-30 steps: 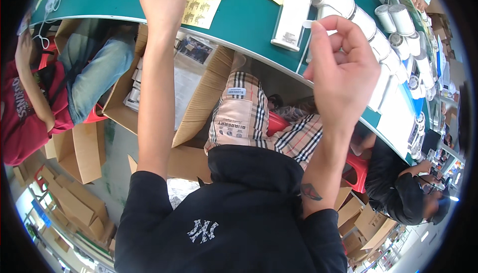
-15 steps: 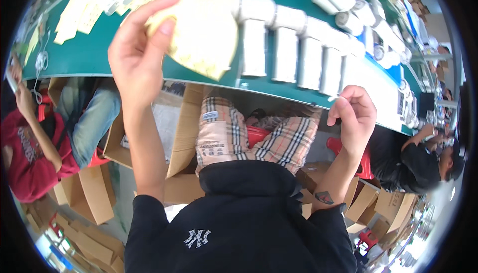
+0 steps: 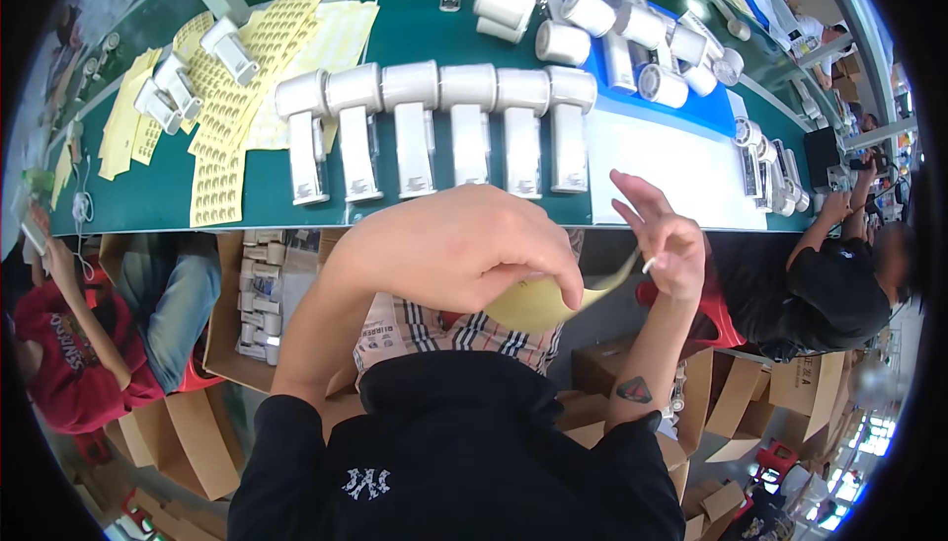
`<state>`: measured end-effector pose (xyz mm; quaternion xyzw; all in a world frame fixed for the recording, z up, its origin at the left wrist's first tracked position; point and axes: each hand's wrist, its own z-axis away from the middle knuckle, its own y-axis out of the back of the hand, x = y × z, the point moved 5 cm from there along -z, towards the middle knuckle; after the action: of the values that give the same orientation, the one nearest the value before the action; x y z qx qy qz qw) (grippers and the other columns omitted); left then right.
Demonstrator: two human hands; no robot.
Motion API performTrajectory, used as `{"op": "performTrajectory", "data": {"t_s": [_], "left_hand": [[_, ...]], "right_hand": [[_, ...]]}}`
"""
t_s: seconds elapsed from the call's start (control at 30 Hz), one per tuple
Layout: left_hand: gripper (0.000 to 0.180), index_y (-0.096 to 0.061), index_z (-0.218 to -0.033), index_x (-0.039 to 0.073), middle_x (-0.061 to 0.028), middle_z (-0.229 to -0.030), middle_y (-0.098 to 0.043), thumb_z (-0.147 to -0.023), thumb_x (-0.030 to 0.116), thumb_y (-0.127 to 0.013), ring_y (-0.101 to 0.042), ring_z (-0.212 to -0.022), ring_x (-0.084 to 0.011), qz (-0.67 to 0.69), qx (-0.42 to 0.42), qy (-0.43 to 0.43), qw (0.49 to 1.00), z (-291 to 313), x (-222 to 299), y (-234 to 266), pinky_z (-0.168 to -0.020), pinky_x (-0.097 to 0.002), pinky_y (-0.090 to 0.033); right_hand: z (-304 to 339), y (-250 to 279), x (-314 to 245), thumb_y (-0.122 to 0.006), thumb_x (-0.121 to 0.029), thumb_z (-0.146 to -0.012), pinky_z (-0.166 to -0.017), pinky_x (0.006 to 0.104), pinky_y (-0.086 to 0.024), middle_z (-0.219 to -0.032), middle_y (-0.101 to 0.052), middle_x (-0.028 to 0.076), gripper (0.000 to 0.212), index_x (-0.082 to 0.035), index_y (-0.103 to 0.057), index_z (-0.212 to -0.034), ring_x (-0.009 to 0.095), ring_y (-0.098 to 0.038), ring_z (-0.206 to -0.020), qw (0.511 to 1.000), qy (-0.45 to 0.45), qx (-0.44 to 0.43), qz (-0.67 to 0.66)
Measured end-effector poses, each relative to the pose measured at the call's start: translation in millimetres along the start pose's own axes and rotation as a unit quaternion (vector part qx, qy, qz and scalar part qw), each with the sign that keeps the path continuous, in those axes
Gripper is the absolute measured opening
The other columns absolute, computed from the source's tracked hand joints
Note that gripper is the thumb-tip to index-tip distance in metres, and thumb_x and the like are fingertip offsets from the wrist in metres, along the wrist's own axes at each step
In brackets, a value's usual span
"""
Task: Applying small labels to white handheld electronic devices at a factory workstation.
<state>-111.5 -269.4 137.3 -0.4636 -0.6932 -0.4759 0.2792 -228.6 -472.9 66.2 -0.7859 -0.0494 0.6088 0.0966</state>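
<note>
Fingers [image 3: 546, 248] by workbench [image 3: 267, 186], cartons [image 3: 223, 329] below

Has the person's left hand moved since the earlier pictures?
Yes: judged against the green table, the left hand has shifted rightward and back toward the table's near edge.

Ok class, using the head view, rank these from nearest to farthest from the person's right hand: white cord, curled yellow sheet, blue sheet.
1. Curled yellow sheet: in the left hand, beside the right hand.
2. Blue sheet: beyond, on the table.
3. White cord: far left.
</note>
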Motion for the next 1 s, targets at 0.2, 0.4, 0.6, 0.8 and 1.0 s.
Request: {"op": "performTrajectory", "data": {"t_s": [0.2,0.4,0.6,0.8,1.0], "left_hand": [[0.030,-0.068,-0.100,0.005,-0.0105,-0.092,-0.065,-0.078,-0.006,-0.051,-0.062,-0.081,-0.0241,-0.105,0.124,0.079,0.984,-59,-47,3,-0.073,-0.0327,-0.049],[0.028,-0.066,-0.104,0.004,-0.0130,-0.097,-0.064,-0.077,0.002,-0.059,-0.060,-0.089,-0.0323,-0.219,0.156,0.111,0.957,-117,-140,-17,-0.080,-0.0381,-0.048],[0.041,-0.065,-0.110,0.009,-0.0107,-0.108,-0.061,-0.069,0.011,-0.070,-0.054,-0.105,-0.0294,-0.364,0.032,0.175,0.914,-140,-159,-46,-0.089,-0.0419,-0.044],[0.037,-0.065,-0.105,0.005,-0.0113,-0.107,-0.061,-0.069,0.010,-0.070,-0.053,-0.103,-0.0307,-0.381,0.056,0.190,0.903,-139,-161,-41,-0.089,-0.0413,-0.043],[0.037,-0.064,-0.106,0.002,-0.0138,-0.108,-0.061,-0.069,0.007,-0.068,-0.052,-0.108,-0.0316,-0.371,0.160,0.170,0.899,-112,-123,-21,-0.094,-0.0409,-0.042]], "right_hand": [[22,42,-85,-0.062,-0.005,-0.083,-0.108,0.0457,-0.029,-0.120,-0.057,0.020,0.007,-0.001,-0.057,-0.080,0.034,-0.043,-0.128,0.879,0.316,0.316,0.167],[-10,37,-73,-0.061,0.000,-0.084,-0.064,0.0215,-0.045,-0.090,-0.062,0.008,0.005,0.002,-0.060,-0.089,0.012,-0.060,-0.075,0.938,0.084,0.230,0.245],[-33,101,8,-0.064,-0.009,-0.084,-0.047,0.0194,-0.041,-0.071,-0.060,0.001,0.011,0.001,-0.063,-0.088,0.006,-0.054,-0.056,0.928,-0.126,0.262,0.231],[-53,98,22,-0.064,-0.009,-0.081,-0.046,0.0213,-0.041,-0.064,-0.059,0.001,0.013,0.003,-0.064,-0.082,0.007,-0.054,-0.051,0.917,-0.182,0.222,0.276],[-63,93,43,-0.064,-0.010,-0.077,-0.056,0.0280,-0.047,-0.065,-0.064,0.010,0.014,0.003,-0.066,-0.080,0.016,-0.059,-0.054,0.851,-0.115,0.195,0.475]]}}
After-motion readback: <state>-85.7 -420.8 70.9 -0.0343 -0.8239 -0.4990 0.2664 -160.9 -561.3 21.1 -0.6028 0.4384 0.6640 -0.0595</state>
